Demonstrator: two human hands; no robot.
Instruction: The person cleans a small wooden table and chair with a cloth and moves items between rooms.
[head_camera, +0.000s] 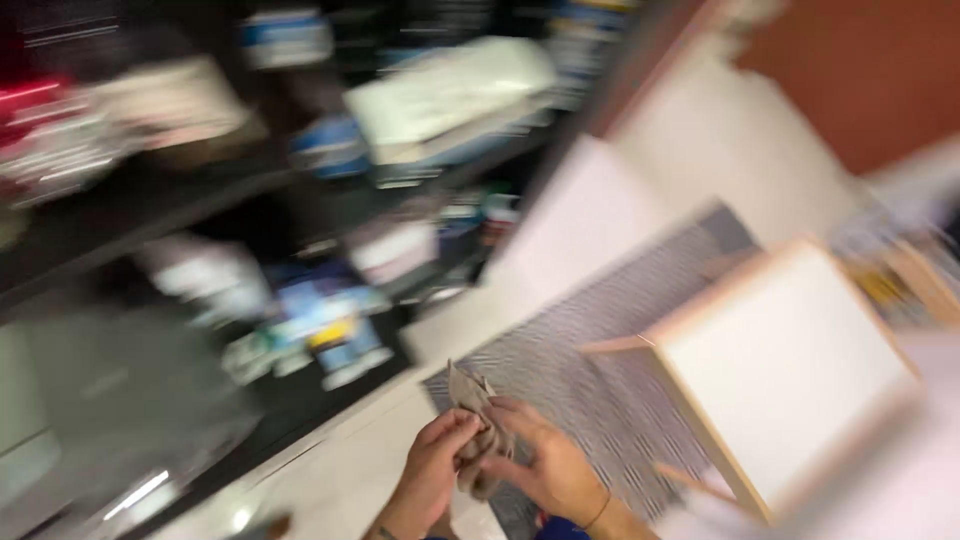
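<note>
The head view is heavily blurred by motion. My left hand (428, 475) and my right hand (545, 465) meet at the bottom middle, both gripping a small crumpled beige piece of cloth or paper (470, 395) that sticks up between the fingers. A thin band sits on my right wrist. Below the hands lies a pale tiled floor (330, 470) and a grey striped mat (590, 340).
A pale wooden-framed white panel (785, 365) stands to the right of my hands. Dark open shelves (200, 190) packed with blurred packages and folded white items fill the left and top. A white and red-brown wall (860, 70) is at the upper right.
</note>
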